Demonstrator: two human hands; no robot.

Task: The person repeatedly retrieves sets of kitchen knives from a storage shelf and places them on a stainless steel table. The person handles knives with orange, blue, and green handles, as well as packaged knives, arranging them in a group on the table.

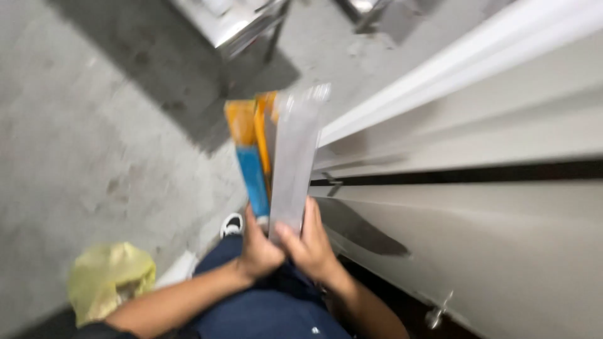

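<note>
Clearly both hands are closed on one bundle of long flat packets, held low in front of the body. The left hand [259,246] wraps the bottom end of an orange-and-blue packet [250,164], while the right hand [312,243] pinches the bottom of a silvery-grey packet [295,160] with thumb in front and fingers behind. The two hands touch each other, so neither is nearer the stack than the other — each has its own packet.

From the grip the packets run up and away from the body, long axis pointing ahead over the grey concrete floor [75,125]. Their free ends fan slightly apart; a thin orange edge shows between them, possibly a third packet, though motion blur makes that hard to tell.

Just to the right of the bundle stands a pale metal machine housing [477,188] with a dark seam along it; the silvery packet lies close beside its edge. A yellow plastic bag [110,276] sits on the floor to the left, and the leg of a steel table [251,28] stands ahead.
</note>
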